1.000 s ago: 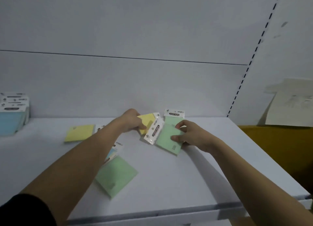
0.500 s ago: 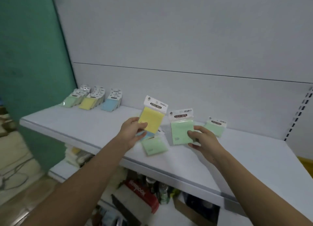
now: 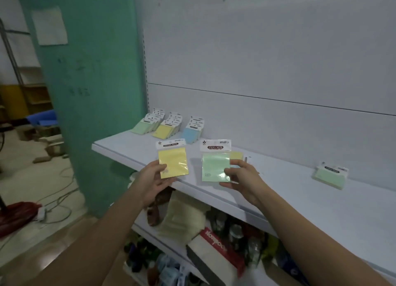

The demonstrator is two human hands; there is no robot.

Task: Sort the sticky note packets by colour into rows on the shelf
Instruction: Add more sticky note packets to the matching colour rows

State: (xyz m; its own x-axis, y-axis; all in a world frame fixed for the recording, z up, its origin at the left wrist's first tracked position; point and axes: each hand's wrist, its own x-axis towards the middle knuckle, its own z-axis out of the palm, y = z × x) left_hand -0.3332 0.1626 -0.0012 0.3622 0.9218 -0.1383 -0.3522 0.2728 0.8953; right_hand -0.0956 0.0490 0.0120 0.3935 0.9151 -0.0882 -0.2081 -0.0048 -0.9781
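Left hand (image 3: 153,179): closed on the lower left corner of a yellow packet (image 3: 173,161), held upright above the front edge of the shelf (image 3: 321,200)
Right hand (image 3: 243,178): thumb and fingers pinched on the right edge of a green packet (image 3: 215,164), upright, just beside the yellow one, both header cards reading "STICKY NOTE"
Shelf, far left end: three rows lying against the back panel, green row (image 3: 145,125), yellow row (image 3: 166,128), blue row (image 3: 192,131), side by side
Shelf, behind the held green packet: a second yellow packet (image 3: 236,155), partly hidden
Shelf, right: a lone green packet (image 3: 330,177) lying flat, well apart from the rows
Lower shelf (image 3: 192,243): mixed clutter, too blurred to itemise
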